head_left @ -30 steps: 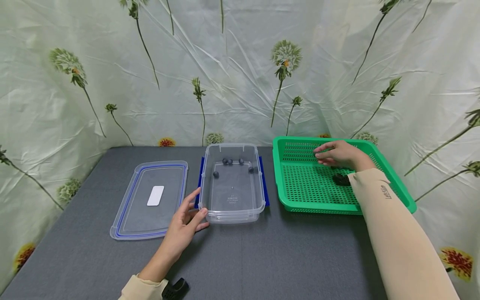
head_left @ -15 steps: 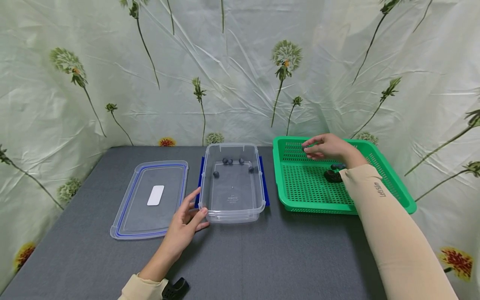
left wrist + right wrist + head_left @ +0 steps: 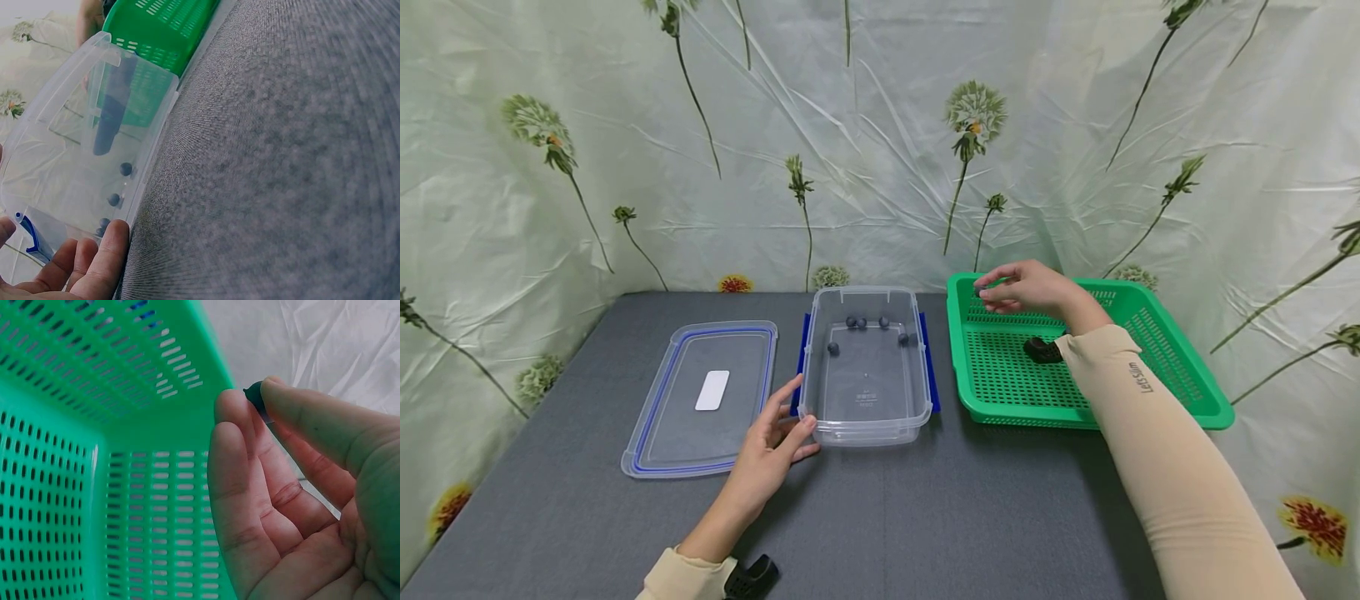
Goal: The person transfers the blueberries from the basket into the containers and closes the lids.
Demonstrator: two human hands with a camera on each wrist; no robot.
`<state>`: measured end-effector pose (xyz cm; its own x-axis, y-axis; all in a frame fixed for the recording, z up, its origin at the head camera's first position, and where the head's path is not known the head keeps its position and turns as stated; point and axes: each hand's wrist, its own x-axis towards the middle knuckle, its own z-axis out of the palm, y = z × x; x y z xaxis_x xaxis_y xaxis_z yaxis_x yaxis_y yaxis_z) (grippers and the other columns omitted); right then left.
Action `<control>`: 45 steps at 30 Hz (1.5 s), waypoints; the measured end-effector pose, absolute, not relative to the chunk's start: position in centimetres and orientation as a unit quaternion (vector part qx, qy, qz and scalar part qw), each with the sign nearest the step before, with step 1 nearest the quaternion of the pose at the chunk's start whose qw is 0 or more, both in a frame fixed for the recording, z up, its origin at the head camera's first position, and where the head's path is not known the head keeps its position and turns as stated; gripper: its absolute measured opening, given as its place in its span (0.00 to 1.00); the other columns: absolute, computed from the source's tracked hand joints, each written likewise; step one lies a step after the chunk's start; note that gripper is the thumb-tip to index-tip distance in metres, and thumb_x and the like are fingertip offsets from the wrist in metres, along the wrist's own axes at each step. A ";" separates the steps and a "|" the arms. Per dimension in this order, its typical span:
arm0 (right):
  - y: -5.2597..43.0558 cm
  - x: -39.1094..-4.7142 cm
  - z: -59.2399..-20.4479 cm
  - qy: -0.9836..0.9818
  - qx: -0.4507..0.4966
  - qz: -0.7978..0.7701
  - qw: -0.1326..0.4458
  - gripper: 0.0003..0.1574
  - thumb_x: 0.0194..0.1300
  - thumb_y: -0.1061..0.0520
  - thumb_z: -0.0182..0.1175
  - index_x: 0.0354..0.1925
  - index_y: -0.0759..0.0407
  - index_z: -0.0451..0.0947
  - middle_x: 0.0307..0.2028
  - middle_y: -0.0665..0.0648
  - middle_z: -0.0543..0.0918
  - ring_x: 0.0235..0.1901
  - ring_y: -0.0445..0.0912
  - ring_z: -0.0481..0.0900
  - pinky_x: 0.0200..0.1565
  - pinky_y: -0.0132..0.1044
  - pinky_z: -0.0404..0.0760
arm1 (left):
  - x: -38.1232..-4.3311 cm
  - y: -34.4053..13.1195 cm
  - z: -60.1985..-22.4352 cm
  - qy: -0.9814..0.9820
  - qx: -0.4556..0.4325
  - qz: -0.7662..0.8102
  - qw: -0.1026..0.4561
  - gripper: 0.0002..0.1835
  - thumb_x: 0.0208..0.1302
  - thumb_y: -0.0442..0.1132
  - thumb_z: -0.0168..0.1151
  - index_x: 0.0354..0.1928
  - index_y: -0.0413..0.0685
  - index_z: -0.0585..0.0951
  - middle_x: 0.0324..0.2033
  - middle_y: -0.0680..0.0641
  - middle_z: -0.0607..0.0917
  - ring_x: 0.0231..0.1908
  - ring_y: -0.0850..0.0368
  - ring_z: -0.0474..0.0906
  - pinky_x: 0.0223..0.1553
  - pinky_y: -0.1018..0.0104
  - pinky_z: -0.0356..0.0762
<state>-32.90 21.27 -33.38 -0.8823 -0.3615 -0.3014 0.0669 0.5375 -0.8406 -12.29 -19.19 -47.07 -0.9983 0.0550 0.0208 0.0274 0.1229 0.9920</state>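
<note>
My right hand [image 3: 1026,289] is over the back left part of the green basket [image 3: 966,414]. Its thumb and fingertips pinch a blueberry [image 3: 256,399], whose crown shows in the right wrist view. Several blueberries [image 3: 883,322] lie on the floor of the clear plastic container [image 3: 865,435] in the middle of the table. Its blue side flaps [image 3: 932,375] hang down. My left hand [image 3: 767,454] rests at the container's near left corner, thumb at the rim and relaxed fingers against the wall, also seen in the left wrist view with the fingers [image 3: 103,262] low on the wall.
A clear lid [image 3: 670,446] with a blue seal and white label lies on the grey table [image 3: 880,517] left of the container. Behind the table hangs a flower-print cloth [image 3: 880,167]. Black bands sit at both wrists. The right sleeve [image 3: 1150,450] crosses the basket's front rim.
My right hand has moved left and slightly up through the basket with the blueberry, toward its left rim. Blueberries seen beside the wrist earlier are now hidden. The left hand and container stay put.
</note>
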 end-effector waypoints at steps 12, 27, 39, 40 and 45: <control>19.1 -32.9 -33.3 0.827 -0.109 -0.499 0.233 0.29 0.79 0.58 0.64 0.70 0.70 0.74 0.44 0.54 0.91 0.41 0.41 0.89 0.50 0.33 0.91 | -12.3 -19.2 -47.1 0.749 0.027 0.662 0.009 0.35 0.81 0.40 0.63 0.83 0.63 0.63 0.69 0.32 0.68 0.59 0.42 0.79 0.53 0.56 0.92; 15.3 -33.2 -33.8 0.814 -0.119 -0.509 0.253 0.30 0.78 0.58 0.65 0.71 0.68 0.74 0.38 0.52 0.91 0.40 0.42 0.88 0.53 0.36 0.91 | -12.2 -19.3 -47.1 0.752 0.029 0.659 0.011 0.35 0.81 0.40 0.63 0.83 0.65 0.63 0.67 0.32 0.70 0.59 0.42 0.80 0.53 0.56 0.92; 12.2 -33.0 -34.4 0.813 -0.146 -0.501 0.259 0.29 0.78 0.60 0.64 0.71 0.68 0.75 0.41 0.53 0.91 0.41 0.42 0.89 0.47 0.32 0.90 | -12.3 -19.3 -47.2 0.750 0.035 0.660 0.009 0.35 0.80 0.39 0.63 0.83 0.64 0.64 0.66 0.31 0.71 0.58 0.41 0.82 0.53 0.56 0.92; 12.0 -33.1 -34.5 0.813 -0.147 -0.501 0.259 0.29 0.78 0.60 0.65 0.71 0.69 0.75 0.40 0.52 0.91 0.41 0.42 0.89 0.47 0.32 0.90 | -12.3 -19.3 -47.2 0.750 0.034 0.660 0.008 0.35 0.80 0.39 0.63 0.83 0.64 0.64 0.66 0.31 0.72 0.58 0.41 0.82 0.53 0.55 0.92; 11.0 -33.1 -34.8 0.808 -0.145 -0.507 0.263 0.28 0.77 0.61 0.65 0.70 0.68 0.76 0.37 0.49 0.91 0.41 0.43 0.89 0.56 0.41 0.91 | -12.3 -19.3 -47.2 0.751 0.033 0.660 0.009 0.35 0.80 0.39 0.63 0.83 0.64 0.64 0.65 0.32 0.73 0.58 0.42 0.82 0.53 0.55 0.92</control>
